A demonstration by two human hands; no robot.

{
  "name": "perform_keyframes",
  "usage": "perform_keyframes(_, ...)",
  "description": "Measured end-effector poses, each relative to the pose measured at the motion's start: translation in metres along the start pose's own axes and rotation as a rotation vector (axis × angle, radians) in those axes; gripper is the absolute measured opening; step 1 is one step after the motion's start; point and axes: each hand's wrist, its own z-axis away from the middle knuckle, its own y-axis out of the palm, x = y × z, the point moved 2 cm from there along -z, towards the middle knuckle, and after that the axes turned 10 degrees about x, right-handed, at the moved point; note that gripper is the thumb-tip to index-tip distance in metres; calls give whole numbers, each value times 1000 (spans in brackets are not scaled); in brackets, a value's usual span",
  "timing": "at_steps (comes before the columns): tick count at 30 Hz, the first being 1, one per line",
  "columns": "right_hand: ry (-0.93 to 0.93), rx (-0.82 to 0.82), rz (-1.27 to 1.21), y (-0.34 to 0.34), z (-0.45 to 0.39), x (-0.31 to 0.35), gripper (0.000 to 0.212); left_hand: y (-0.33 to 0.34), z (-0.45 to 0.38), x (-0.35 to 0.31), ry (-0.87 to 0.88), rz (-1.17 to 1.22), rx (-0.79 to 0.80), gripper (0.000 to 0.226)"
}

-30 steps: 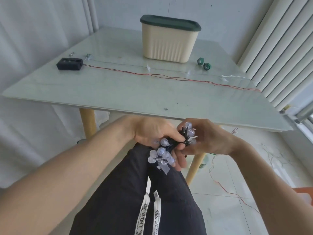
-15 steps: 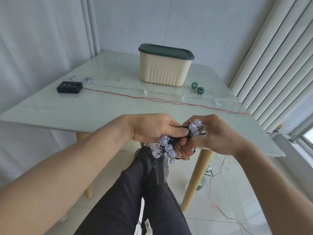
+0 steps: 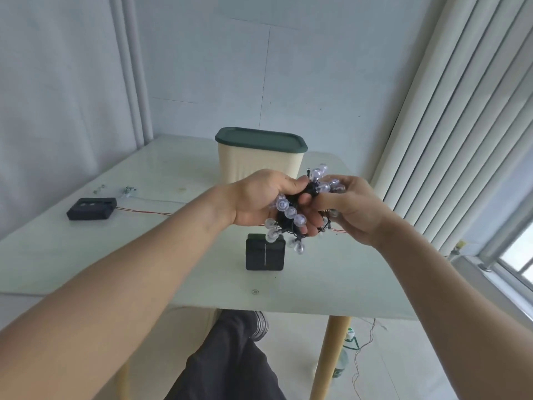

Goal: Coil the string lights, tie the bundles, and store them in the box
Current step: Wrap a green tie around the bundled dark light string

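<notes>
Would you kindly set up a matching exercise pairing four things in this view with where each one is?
1. string light bundle
2. cream box
3. square black pack
4. flat black case

A. near table edge, below the hands
B. table's left side
C. gripped by both hands
D. far side of table, green lid on

Pairs: 1-C, 2-D, 3-A, 4-B

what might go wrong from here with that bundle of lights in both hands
1. The bundle of bulb lights is gripped by the left hand and pinched by the right hand, with no tie visible; loosening either grip may let the coils spring apart.
2. The black solar panel unit sits on the table just below the bundle; lifting away could drag it.
3. The box has its green lid on, so storing needs a free hand.
</notes>
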Motion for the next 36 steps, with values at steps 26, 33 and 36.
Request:
perform_keyframes(26,524,-343,1114,-140,-155,-136,37,-107,-61,71,90,206,-570,42)
perform_keyframes(33,176,-505,998,-121,-159,-126,20,-108,-59,69,95,196,-572,41)
perform_keyframes(36,1,-521,682,-94,-146,-95,15,-108,-58,71,91,189,-591,41)
